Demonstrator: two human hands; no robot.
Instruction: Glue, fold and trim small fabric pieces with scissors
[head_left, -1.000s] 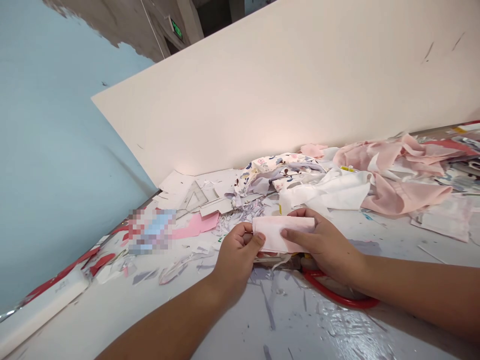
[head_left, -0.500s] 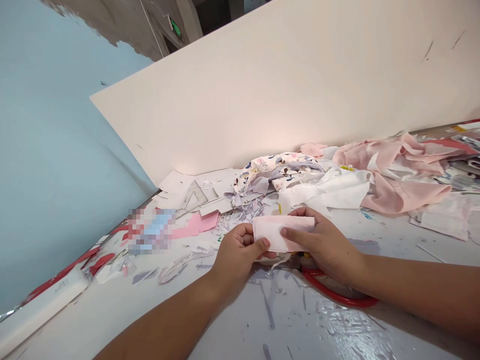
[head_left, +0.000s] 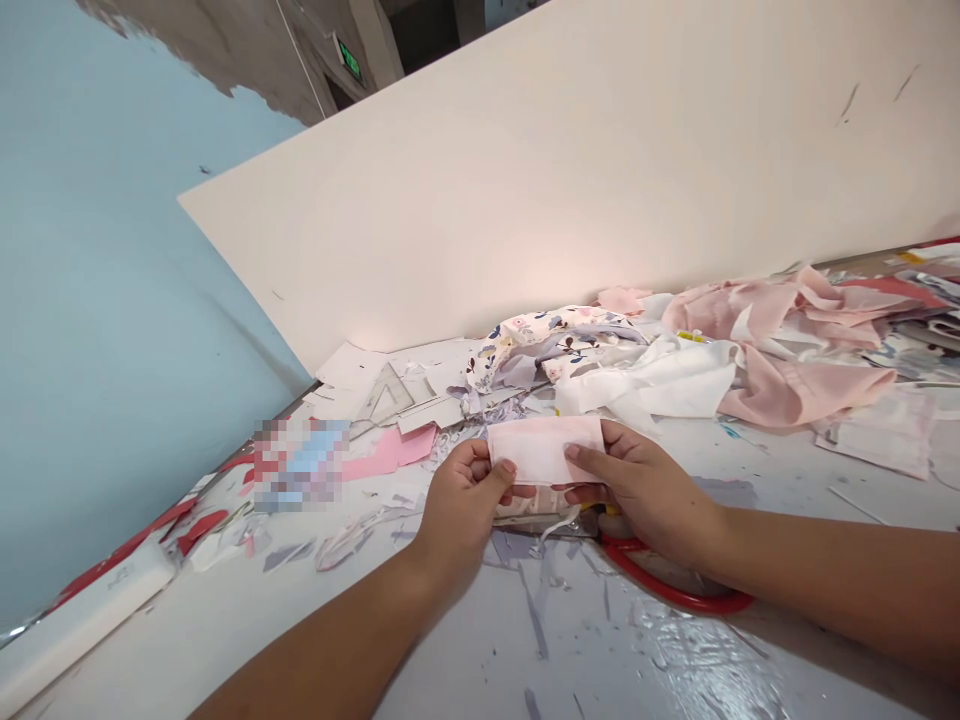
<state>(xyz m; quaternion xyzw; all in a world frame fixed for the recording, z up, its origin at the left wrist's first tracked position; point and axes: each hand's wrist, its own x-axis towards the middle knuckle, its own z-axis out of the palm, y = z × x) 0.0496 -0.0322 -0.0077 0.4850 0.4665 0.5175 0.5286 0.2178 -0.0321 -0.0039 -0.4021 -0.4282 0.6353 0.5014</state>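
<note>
Table: Small marks and thin grey scraps [head_left: 534, 615] are spread over the near part of the shiny white table [head_left: 600, 665].
Scissors: The red-handled scissors [head_left: 675, 597] are laid on the table, with the red loop to the right and the blades to the left. The blades are best not bumped.
Left hand: The left end of the pale pink cloth piece [head_left: 544, 455] is pinched by the left hand [head_left: 461, 505]. The thumb is laid on the front, and the other fingers are curled behind.
Right hand: The right end is pinched in the same way by the right hand [head_left: 656, 490], with fingertips seen under the bottom edge.
Pink cloth piece: It is held up in the middle, over the blades. It looks folded, but the layers cannot be counted.
Good hold: Both ends should be pulled evenly and softly, it seems, so that the cloth is kept flat and its edges stay lined up. If one side is tugged harder, a crease could be made.
Far left: Pink paper [head_left: 394, 450] is left among the scraps.
Far right: Flowery cloth [head_left: 562, 325], white cloth [head_left: 667, 380] and pink cloth [head_left: 802, 390] are heaped before the tall cream board [head_left: 562, 180].
</note>
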